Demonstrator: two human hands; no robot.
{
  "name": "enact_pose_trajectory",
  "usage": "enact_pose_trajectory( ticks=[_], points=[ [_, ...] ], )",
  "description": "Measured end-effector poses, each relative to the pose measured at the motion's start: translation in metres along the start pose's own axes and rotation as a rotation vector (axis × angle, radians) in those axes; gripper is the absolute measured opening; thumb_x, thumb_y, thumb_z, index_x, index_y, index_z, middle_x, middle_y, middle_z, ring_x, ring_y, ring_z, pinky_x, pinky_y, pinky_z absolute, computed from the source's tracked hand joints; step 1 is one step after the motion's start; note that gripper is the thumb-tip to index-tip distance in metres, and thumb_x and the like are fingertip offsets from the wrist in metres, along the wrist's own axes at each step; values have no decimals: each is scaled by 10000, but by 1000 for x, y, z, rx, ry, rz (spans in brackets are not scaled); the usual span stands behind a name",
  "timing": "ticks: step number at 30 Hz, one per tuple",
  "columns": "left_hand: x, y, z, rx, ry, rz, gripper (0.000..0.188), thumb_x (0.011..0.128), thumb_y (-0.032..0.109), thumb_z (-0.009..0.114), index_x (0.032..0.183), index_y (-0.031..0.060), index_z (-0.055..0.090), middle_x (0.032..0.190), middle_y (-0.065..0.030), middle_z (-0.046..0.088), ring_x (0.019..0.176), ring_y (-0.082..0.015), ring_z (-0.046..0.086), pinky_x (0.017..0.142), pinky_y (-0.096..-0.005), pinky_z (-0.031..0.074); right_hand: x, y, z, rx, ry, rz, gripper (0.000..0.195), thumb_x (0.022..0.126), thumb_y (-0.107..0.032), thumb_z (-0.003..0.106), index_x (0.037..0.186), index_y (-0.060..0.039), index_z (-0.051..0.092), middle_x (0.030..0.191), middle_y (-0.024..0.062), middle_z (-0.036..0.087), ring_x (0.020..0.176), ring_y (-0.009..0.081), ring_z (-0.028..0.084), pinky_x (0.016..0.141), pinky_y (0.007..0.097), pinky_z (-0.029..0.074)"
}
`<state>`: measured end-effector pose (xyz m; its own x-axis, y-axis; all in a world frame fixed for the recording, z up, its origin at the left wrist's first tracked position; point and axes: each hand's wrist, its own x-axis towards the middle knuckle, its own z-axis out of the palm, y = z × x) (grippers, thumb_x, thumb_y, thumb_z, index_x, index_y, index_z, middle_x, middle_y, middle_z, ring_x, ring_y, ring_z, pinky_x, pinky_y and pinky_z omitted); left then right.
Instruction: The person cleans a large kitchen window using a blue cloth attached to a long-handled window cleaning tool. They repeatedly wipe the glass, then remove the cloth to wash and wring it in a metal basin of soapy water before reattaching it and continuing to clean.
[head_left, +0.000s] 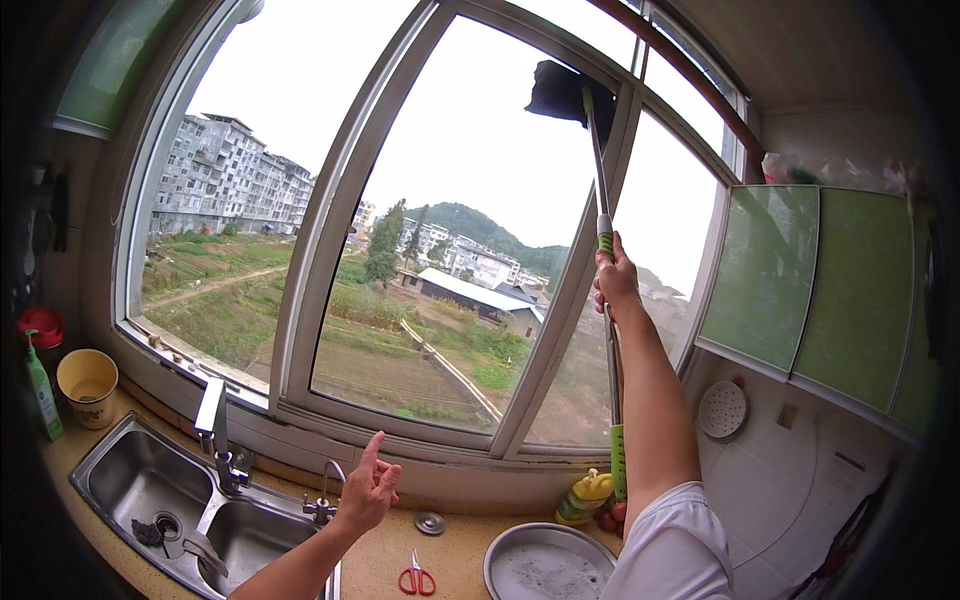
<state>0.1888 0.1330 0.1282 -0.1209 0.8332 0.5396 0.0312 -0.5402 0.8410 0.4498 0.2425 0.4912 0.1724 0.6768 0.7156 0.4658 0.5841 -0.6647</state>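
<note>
My right hand (616, 279) grips the metal pole of a long-handled window cleaner (598, 161) with green grip parts. Its dark cloth head (561, 91) lies at the upper right corner of the middle sliding window pane (457, 195). The pole's lower green handle (618, 461) hangs down beside my forearm, above the counter. My left hand (369, 481) holds nothing; its index finger points up towards the window's lower frame, over the counter beside the sink.
A double steel sink (142, 469) with a faucet (214, 427) stands at the left. On the counter (465, 517) lie red-handled scissors (416, 577) and a metal drain cover (430, 523). A basin of sudsy water (551, 570) and a yellow bottle (585, 495) sit at the right, under green cabinets (847, 292).
</note>
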Motion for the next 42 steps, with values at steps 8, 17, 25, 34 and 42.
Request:
enact_pose_trajectory(
  ticks=[8,17,25,34,42],
  points=[
    [-31,-31,15,-64,-48,-141,622,915,230,551,1415,63,220,782,-67,564,563,-115,585,478,-248,486,-128,125,50,150,-76,38,599,934,-223,481,1449,-289,182,542,3,410,325,101,362,284,280,334],
    [-36,-41,15,-66,-83,-185,630,902,193,560,1415,65,217,805,-79,563,566,-121,588,471,-252,499,-227,171,40,247,-91,173,604,933,-192,503,1439,-321,201,562,-14,420,341,78,362,292,254,338],
    [-58,-39,-27,-38,34,-199,632,903,172,553,1416,60,202,804,-81,556,564,-121,588,458,-249,499,-51,48,34,294,-41,144,580,933,-254,486,1428,-366,205,547,-11,402,346,83,344,294,272,333],
    [-65,-45,-52,-71,136,-261,614,894,130,548,1408,55,221,804,-69,546,539,-111,576,431,-232,471,-3,4,15,166,-57,129,599,935,-225,444,1438,-371,153,544,-4,376,366,89,324,327,289,332],
    [-65,-38,-32,31,-14,-311,668,873,187,585,1412,48,216,846,-82,568,604,-129,613,517,-256,505,-71,70,58,33,-6,-181,674,847,-77,490,1451,-145,199,551,4,448,337,113,411,295,289,351]
  ],
)
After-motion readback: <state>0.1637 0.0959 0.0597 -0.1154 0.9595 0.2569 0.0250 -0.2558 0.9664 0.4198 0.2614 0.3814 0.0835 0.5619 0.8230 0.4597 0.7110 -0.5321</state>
